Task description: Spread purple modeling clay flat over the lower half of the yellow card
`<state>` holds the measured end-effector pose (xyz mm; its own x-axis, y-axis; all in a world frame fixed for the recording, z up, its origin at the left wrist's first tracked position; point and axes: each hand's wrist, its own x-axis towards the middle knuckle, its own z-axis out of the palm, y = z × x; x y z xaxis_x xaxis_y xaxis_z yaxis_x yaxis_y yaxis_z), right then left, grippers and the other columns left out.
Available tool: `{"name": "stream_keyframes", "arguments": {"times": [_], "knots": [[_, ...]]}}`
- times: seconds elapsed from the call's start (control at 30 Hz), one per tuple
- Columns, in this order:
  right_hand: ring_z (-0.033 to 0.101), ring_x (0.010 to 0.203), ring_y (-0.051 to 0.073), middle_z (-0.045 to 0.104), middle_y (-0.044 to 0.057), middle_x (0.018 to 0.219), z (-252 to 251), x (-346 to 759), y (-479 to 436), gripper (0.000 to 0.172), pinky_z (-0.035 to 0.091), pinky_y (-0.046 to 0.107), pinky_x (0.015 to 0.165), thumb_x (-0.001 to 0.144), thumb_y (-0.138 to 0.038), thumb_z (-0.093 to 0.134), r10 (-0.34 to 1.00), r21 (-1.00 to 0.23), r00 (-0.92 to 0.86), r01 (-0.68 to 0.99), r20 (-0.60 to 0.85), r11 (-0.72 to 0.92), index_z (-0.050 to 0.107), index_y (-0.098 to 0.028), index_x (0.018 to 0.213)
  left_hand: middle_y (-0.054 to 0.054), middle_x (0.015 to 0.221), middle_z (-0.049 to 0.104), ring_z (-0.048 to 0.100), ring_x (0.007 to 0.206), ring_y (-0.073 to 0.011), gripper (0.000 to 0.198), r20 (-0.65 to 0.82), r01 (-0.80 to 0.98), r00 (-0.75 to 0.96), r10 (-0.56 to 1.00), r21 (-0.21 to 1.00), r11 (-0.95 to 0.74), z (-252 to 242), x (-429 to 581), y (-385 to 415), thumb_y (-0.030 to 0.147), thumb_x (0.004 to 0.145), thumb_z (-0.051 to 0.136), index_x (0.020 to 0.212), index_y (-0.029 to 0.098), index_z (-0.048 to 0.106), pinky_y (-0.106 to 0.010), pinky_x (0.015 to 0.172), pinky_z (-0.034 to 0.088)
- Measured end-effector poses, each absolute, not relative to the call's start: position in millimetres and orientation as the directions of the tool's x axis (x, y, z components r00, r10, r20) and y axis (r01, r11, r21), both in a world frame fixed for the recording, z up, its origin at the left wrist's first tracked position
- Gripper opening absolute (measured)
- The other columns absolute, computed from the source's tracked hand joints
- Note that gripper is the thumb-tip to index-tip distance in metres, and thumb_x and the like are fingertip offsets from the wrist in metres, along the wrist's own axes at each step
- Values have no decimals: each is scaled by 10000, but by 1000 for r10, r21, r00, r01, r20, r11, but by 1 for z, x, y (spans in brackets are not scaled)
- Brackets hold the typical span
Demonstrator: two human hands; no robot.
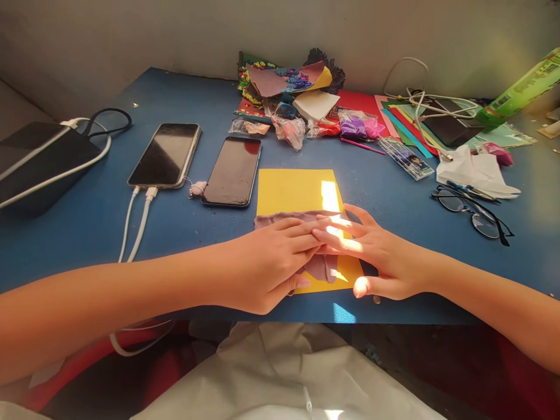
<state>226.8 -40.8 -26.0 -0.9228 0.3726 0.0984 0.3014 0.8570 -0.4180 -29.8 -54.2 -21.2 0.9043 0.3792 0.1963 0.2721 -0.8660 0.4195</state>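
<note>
A yellow sheet [297, 189] lies on the blue table [184, 233] in front of me. A mauve piece of felt or paper [321, 267] rests on its near half. My left hand [266, 262] lies flat on the mauve piece, fingers stretched to the right. My right hand [371, 254] also presses flat, fingers pointing left and meeting the left fingertips over the piece. Both hands are open; most of the mauve piece is hidden under them.
Two phones [166, 154] [233, 171] lie left of the sheet, one with white cables [133, 227]. A dark box [35, 163] sits far left. Craft scraps and bags [289, 99] pile at the back. Glasses [475, 213], white paper [475, 169] and coloured sheets [406, 125] lie right.
</note>
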Motion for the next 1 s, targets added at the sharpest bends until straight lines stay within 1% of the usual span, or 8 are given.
{"name": "stream_keyframes", "arguments": {"times": [0.13, 0.23, 0.33, 0.47, 0.6, 0.73, 0.9, 1.0], "knots": [[364, 1427, 242, 485, 155, 1470, -26, 227, -43, 736, 15, 530, 1186, 988, -592, 311, 339, -407, -931, 259, 136, 876, 33, -236, 1570, -182, 1366, 580, 367, 1422, -290, 432, 196, 267, 908, 370, 411, -872, -22, -29, -58, 192, 953, 414, 1349, 39, 490, -443, 1174, 297], [324, 1449, 258, 491, 174, 1458, -26, 227, -46, 775, 26, 542, 1183, 980, -608, 318, 330, -397, -936, 258, 123, 881, 25, -200, 1570, -183, 1386, 563, 334, 1442, -281, 439, 202, 252, 914, 352, 396, -883, -21, -29, -61, 184, 960, 407, 1364, 24, 468, -429, 1179, 289], [328, 1448, 256, 517, 165, 1438, -25, 227, -49, 786, 31, 542, 1187, 981, -601, 324, 315, -397, -941, 243, 125, 885, -1, -194, 1569, -179, 1324, 610, 382, 1414, -289, 402, 218, 235, 914, 343, 405, -884, -19, -29, -63, 195, 957, 429, 1320, 45, 517, -437, 1159, 324], [356, 1434, 246, 548, 143, 1414, -26, 227, -52, 815, 24, 528, 1197, 971, -524, 441, 302, -372, -940, 226, 161, 900, -8, -196, 1568, -185, 1294, 626, 398, 1403, -299, 361, 187, 242, 920, 344, 421, -874, -17, -28, -67, 158, 938, 459, 1268, 56, 564, -453, 1142, 352], [395, 1413, 233, 609, 134, 1347, -27, 226, -56, 831, 39, 525, 1199, 955, -440, 530, 332, -366, -934, 265, 132, 892, 27, -187, 1566, -177, 1345, 596, 345, 1436, -298, 388, 199, 226, 922, 331, 416, -881, -19, -27, -69, 162, 941, 457, 1306, 57, 533, -442, 1141, 347], [453, 1372, 219, 672, 103, 1261, -24, 225, -59, 815, 30, 519, 1196, 962, -366, 531, 328, -388, -938, 264, 109, 883, 8, -192, 1563, -171, 1404, 552, 300, 1460, -285, 430, 202, 215, 926, 320, 415, -884, -20, -28, -70, 165, 947, 448, 1361, 55, 484, -439, 1151, 328], [433, 1383, 223, 634, 117, 1318, -21, 225, -61, 764, -19, 496, 1190, 972, -326, 477, 300, -384, -948, 241, 101, 891, 16, -172, 1562, -178, 1441, 514, 270, 1473, -276, 459, 209, 209, 928, 308, 393, -896, -20, -30, -74, 161, 953, 426, 1392, 33, 456, -437, 1168, 296], [458, 1363, 240, 642, 116, 1306, -21, 225, -62, 755, -37, 491, 1186, 978, -334, 446, 282, -382, -955, 228, 92, 896, 1, -163, 1563, -173, 1469, 484, 243, 1484, -254, 479, 231, 189, 928, 291, 382, -905, -22, -30, -75, 150, 946, 425, 1412, 38, 444, -421, 1195, 258]]}}
